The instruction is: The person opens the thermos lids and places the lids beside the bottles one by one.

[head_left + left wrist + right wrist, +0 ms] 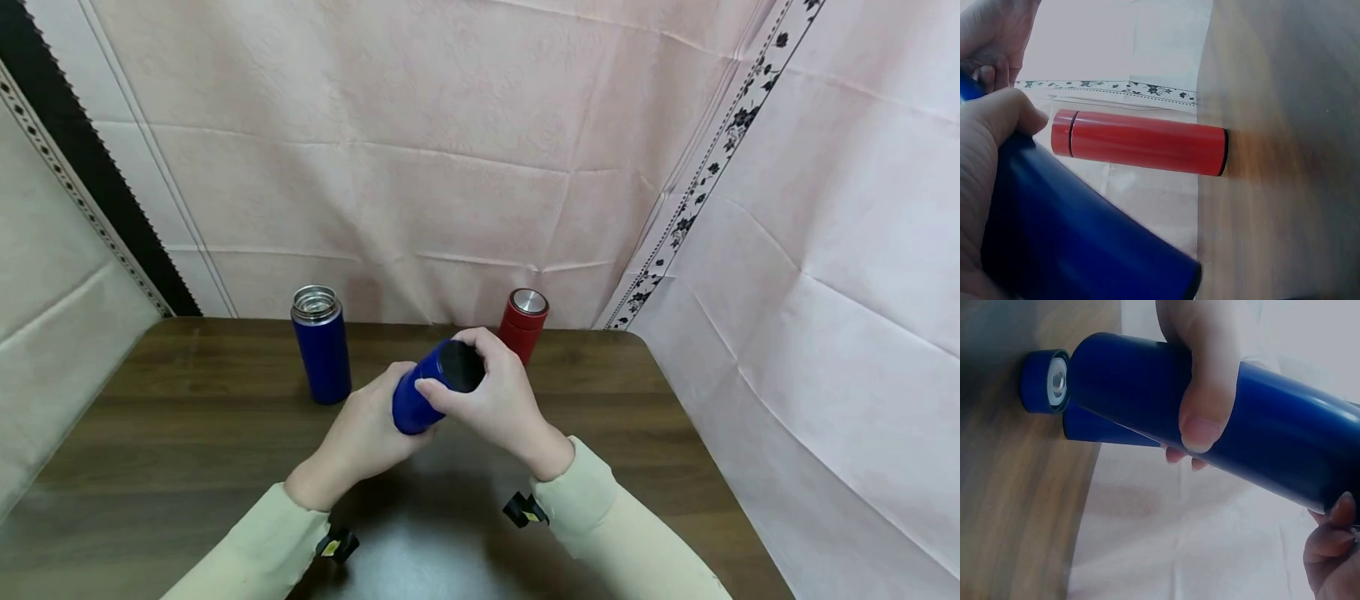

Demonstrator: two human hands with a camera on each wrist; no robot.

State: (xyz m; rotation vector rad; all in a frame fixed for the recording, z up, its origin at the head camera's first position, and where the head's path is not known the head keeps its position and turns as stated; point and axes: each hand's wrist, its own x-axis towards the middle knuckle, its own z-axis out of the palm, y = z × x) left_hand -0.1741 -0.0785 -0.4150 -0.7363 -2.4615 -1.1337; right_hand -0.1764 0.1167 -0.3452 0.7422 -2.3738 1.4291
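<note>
My left hand [372, 433] grips a blue thermos bottle [415, 402] round its body and holds it tilted above the table. The thumb lies along its side in the right wrist view. My right hand [495, 400] has thumb and fingers round the bottle's black-topped cap end [461, 367]. A second blue thermos bottle [325, 358] stands upright at the left, its steel mouth uncovered. A loose blue cap [1038, 381] with a white inside sits on the table in the right wrist view; the head view does not show it.
A red thermos bottle [522, 327] with a silvery top stands behind my right hand. The brown wooden table [187, 433] ends at a pale cloth backdrop [450, 167], with more cloth [847, 333] along the right side.
</note>
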